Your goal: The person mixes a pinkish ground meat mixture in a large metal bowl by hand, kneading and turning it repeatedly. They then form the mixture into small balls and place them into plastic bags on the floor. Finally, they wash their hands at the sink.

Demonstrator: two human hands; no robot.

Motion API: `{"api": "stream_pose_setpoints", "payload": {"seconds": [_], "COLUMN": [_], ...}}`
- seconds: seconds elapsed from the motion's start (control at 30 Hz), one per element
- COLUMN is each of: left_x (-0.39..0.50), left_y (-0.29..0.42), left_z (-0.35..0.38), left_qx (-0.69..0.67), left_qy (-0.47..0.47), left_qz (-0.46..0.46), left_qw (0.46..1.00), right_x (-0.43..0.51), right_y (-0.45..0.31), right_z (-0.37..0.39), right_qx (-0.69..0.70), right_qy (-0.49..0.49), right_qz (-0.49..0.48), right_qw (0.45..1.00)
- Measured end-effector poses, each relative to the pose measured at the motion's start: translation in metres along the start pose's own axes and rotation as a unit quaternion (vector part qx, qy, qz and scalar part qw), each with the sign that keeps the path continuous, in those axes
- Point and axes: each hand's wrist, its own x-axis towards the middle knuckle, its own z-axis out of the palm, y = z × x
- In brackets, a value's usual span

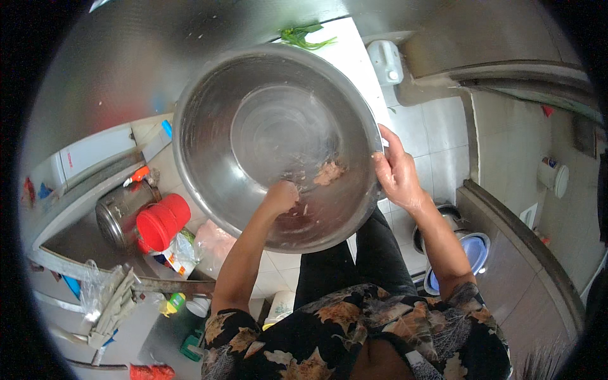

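A large metal basin (289,114) stands before me, its inside smeared and wet. My right hand (399,173) grips the basin's rim at the right, thumb on the inner side and fingers outside. Down in the bowl is my left hand (284,195), fingers curled against the lower inner wall; its fingertips are hidden, so I cannot tell whether it holds anything. A lump of pinkish, minced-looking food (328,173) sticks to the wall just right of that hand, with small scraps nearby.
Green leafy stems (306,37) lie on a white board (349,47) behind the basin. A plastic jug (384,61) is at the upper right. Red plastic containers (164,222) and a metal pot (118,216) stand left. Basins, one holding a blue colander (470,256), are low right.
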Motion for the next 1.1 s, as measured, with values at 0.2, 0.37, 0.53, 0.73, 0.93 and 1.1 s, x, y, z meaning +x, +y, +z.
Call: {"api": "stream_pose_setpoints", "payload": {"seconds": [0.2, 0.37, 0.53, 0.73, 0.93, 1.1], "left_x": [0.009, -0.001, -0.011, -0.013, -0.03, -0.03], "left_y": [0.033, 0.059, 0.078, 0.101, 0.125, 0.142], "left_z": [0.006, -0.005, -0.017, -0.032, -0.052, -0.07], "left_qx": [0.022, -0.098, -0.193, -0.087, -0.055, -0.047], "left_qy": [0.026, 0.021, 0.053, 0.03, -0.046, -0.149], "left_qz": [0.048, -0.039, -0.029, 0.035, 0.134, 0.146], "left_qw": [0.998, 0.994, 0.979, 0.995, 0.988, 0.977], "right_x": [-0.018, -0.024, -0.027, -0.026, -0.028, -0.032], "right_y": [-0.031, -0.048, -0.059, -0.062, -0.062, -0.053], "right_z": [0.017, 0.026, 0.026, 0.027, 0.029, 0.027], "right_qx": [-0.005, -0.03, -0.001, -0.011, -0.016, -0.034], "right_qy": [0.013, -0.008, -0.08, -0.088, -0.091, -0.068], "right_qz": [-0.053, -0.166, -0.149, -0.256, -0.256, -0.239], "right_qw": [0.998, 0.986, 0.986, 0.963, 0.962, 0.968]}}
